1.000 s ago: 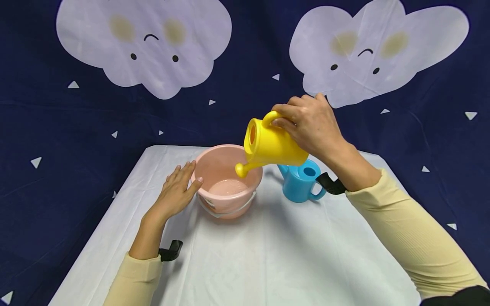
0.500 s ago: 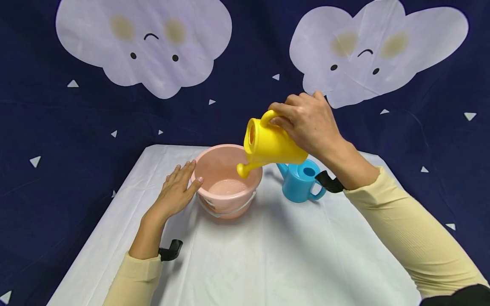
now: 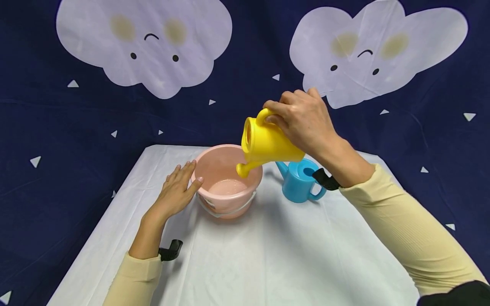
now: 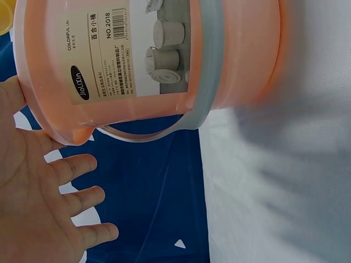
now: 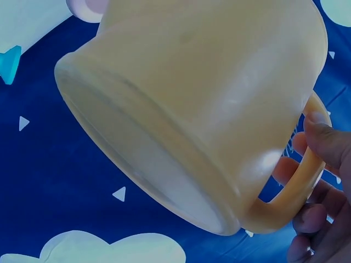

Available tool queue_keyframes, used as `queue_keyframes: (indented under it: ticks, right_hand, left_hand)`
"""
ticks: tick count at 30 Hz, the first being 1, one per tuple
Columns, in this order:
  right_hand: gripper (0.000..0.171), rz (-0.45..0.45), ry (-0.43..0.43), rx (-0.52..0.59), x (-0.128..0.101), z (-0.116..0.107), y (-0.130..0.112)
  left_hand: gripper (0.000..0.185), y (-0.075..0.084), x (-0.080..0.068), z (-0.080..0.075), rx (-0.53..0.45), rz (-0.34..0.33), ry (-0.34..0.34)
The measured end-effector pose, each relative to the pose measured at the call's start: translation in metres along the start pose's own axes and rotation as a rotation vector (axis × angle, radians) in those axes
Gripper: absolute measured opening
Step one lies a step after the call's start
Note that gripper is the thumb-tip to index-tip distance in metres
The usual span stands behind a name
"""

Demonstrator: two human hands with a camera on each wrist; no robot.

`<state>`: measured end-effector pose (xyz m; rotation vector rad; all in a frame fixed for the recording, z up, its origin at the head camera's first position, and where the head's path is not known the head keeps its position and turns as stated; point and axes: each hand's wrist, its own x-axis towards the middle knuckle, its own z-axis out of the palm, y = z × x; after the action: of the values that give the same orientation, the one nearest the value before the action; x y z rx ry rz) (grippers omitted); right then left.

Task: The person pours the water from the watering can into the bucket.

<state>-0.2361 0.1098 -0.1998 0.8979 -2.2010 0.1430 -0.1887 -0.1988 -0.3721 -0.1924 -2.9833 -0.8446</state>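
Your right hand point(image 3: 304, 121) is gripping the tilted yellow watering can point(image 3: 266, 144) by its handle; your left hand point(image 3: 174, 191), fingers relaxed, is touching the pink bucket point(image 3: 214, 163), seemingly holding water.

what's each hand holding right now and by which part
The right hand grips the yellow watering can by its loop handle, tilted with its spout over the pink bucket. The left hand holds nothing; its straight fingers rest against the bucket's side.

A tabletop point(image 3: 268, 263) under a white cloth carries a pink bucket point(image 3: 214, 163) with a grey bail handle near its far middle. Just to the right of the bucket, apart from it, stands a blue watering can point(image 3: 296, 187).
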Motion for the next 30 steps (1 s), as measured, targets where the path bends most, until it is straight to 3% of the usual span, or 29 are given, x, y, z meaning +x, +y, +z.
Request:
queue_keyframes:
  ticks: [14,30]
  right_hand:
    - [0.02,-0.079,0.017,-0.059,0.01,0.003,-0.007]
    - [0.021,-0.104,-0.018,-0.113,0.019,0.003,-0.019]
  left_hand:
    - [0.071,0.0,0.0,-0.001,0.008,-0.002,-0.003]
    - [0.07,0.001,0.0,0.0,-0.002,0.009,0.008]
